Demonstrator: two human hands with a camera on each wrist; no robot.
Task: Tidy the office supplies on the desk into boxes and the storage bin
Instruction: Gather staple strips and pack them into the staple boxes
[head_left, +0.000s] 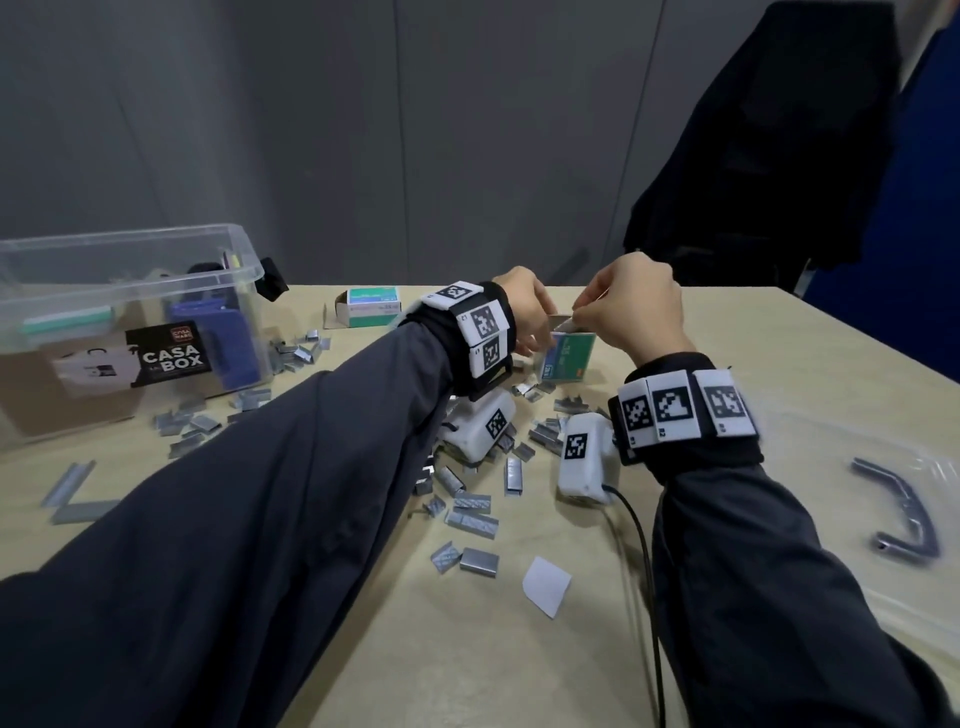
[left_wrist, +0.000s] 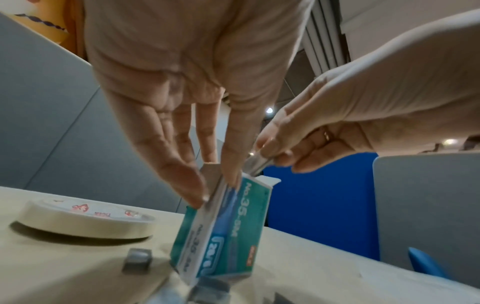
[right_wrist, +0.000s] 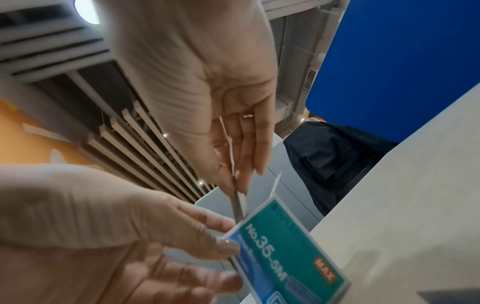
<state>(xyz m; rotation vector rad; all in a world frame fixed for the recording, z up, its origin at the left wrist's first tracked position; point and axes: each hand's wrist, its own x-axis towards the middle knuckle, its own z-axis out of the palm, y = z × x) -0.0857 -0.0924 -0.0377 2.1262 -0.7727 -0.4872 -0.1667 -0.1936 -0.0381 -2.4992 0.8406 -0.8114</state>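
From above my left hand (head_left: 524, 317) hides part of the staple box (head_left: 569, 358), the lower end of the staple strip (right_wrist: 240, 205) is inside it, and the storage bin (head_left: 130, 291) gets cropped at the left.

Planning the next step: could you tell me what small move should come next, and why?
Probably slide the staple strip down into the staple box: the right hand pinches its upper end, its lower end sits in the open top, and the left hand holds the box.

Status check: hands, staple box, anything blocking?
Left hand holds green staple box on end. Right hand pinches staple strip at its open top. Loose staples around, none blocking.
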